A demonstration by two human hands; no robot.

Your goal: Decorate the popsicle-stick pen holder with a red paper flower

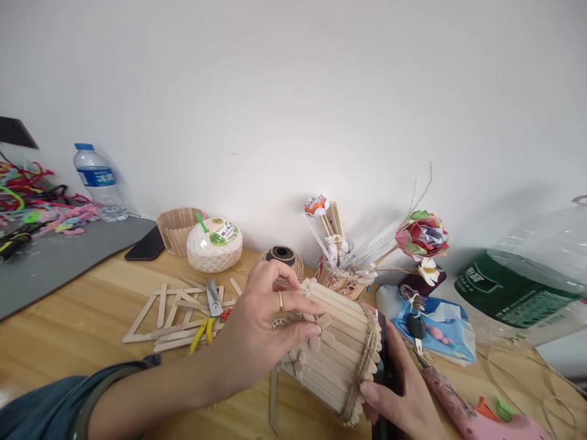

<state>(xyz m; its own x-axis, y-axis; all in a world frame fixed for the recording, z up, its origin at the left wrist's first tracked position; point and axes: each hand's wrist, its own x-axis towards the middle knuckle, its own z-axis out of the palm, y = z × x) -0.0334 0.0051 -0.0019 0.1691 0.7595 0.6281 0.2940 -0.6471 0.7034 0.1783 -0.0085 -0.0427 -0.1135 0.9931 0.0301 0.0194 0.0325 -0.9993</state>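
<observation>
A round holder made of wooden craft sticks [337, 351] lies tilted on its side between my hands, with twine wrapped around its right end. My left hand [275, 311], with a ring on one finger, pinches a small piece of stick [323, 320] against the holder's side. Other short stick pieces form small shapes there. My right hand [398, 391] grips the twine-wrapped end, its thumb on the rim. A dark object [383, 366] shows behind that end, partly hidden.
Loose sticks [160, 305] and yellow-handled scissors [211, 305] lie left; a twine spool [280, 253], wrapped coconut [214, 247] and flower holder [343, 278] stand behind. A pink glue gun [481, 415] and large green-labelled bottle [518, 287] are right.
</observation>
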